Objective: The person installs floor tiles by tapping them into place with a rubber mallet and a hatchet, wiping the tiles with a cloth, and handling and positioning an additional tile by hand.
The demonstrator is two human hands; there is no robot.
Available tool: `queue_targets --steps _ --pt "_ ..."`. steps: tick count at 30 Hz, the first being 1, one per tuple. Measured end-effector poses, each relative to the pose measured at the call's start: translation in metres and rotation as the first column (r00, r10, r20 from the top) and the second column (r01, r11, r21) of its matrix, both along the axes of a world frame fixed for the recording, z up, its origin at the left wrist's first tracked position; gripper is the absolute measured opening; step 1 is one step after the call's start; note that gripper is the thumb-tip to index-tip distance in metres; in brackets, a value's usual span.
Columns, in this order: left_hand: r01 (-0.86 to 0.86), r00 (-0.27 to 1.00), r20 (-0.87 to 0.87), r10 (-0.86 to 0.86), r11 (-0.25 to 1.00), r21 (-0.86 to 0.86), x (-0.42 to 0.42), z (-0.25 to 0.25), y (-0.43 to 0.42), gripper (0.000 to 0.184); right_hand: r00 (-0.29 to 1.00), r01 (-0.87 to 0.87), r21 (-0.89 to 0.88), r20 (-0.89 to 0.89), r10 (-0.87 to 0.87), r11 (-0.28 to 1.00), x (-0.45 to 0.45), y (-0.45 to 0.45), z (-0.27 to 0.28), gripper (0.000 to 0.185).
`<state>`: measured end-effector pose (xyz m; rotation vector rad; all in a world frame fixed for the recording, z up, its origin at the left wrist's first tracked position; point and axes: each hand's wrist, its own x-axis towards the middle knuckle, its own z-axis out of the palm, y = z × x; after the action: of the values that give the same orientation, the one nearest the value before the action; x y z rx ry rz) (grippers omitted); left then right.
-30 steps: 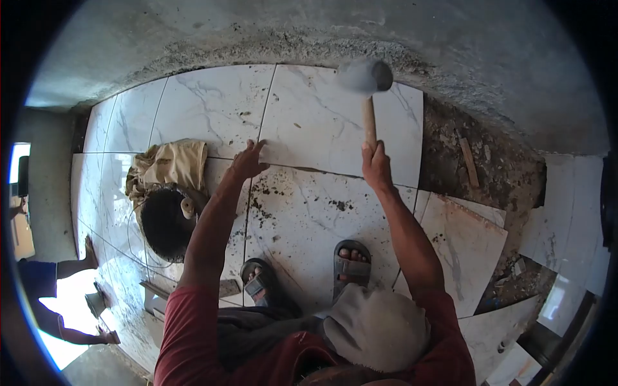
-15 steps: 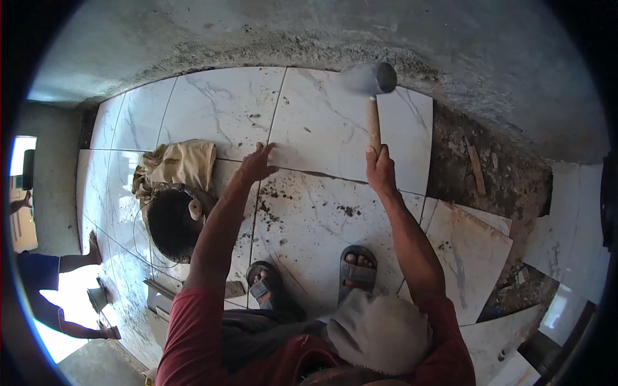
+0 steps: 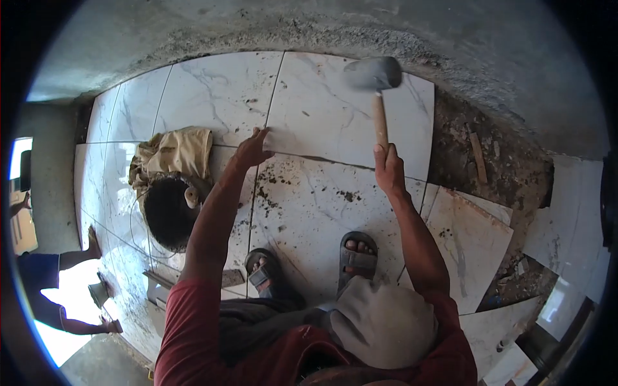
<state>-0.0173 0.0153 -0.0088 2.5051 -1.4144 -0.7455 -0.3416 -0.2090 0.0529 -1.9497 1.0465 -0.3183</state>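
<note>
Left of L fingers (image 3: 257,136), dk bucket (image 3: 153,225), poss. tool handle (image 3: 191,197) at rim

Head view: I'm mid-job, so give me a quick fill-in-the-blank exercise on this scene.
1. The right hand grips the mallet by its wooden ____.
2. The left hand is nearer to the cloth than the ____ hand is.
3. In the picture, the bucket is to the ____ of both sandals.
4. The person's sleeves are coloured ____.

Missing words: handle; right; left; red.
</note>
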Motion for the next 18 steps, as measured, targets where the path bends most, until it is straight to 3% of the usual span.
queue_targets --steps 2,4,5,7,10,11,12,15,18 --pt "-0.001 1.000 0.013 0.001 1.000 -0.026 -0.002 0.003 0.002 0.084 0.999 0.031 -0.017 0.031 -0.031 0.999 -0.013 0.006 -0.032 0.042" --pt "-0.024 0.999 -0.040 0.024 1.000 0.004 0.000 0.004 0.000 0.083 0.958 -0.070 -0.084 -0.282 0.044 0.994 -0.019 0.003 -0.041 0.041" --pt "-0.021 0.999 -0.043 0.021 1.000 0.009 -0.002 0.003 0.001 0.083 0.958 -0.067 -0.079 -0.285 0.041 0.995 -0.027 0.002 -0.046 0.041" --pt "-0.019 1.000 -0.008 0.019 0.999 -0.028 0.000 0.001 0.001 0.084 0.998 -0.021 0.075 -0.052 0.025 0.997 -0.017 0.006 0.006 0.041" --pt "-0.011 0.997 -0.070 0.016 0.998 0.068 -0.005 0.018 -0.002 0.089 0.999 0.033 0.015 -0.034 -0.032 0.999 -0.031 0.022 -0.021 0.040" --pt "-0.009 0.997 -0.070 0.013 0.998 0.055 -0.003 0.017 -0.007 0.089 0.998 -0.027 -0.146 -0.060 0.019 0.989 -0.043 0.018 -0.056 0.040" --pt "-0.012 0.999 -0.045 0.013 1.000 0.027 -0.003 0.013 -0.006 0.088 0.998 -0.029 -0.149 -0.065 0.019 0.988 -0.044 0.016 -0.046 0.040" --pt "-0.005 1.000 0.003 0.005 1.000 -0.006 0.000 0.001 0.003 0.086 0.998 -0.046 0.095 -0.045 0.050 0.994 -0.036 0.018 0.006 0.042" --pt "0.048 0.998 0.033 -0.046 0.998 -0.037 0.006 -0.002 0.000 0.087 0.999 0.042 -0.022 -0.001 -0.042 0.999 -0.044 0.031 -0.041 0.040"
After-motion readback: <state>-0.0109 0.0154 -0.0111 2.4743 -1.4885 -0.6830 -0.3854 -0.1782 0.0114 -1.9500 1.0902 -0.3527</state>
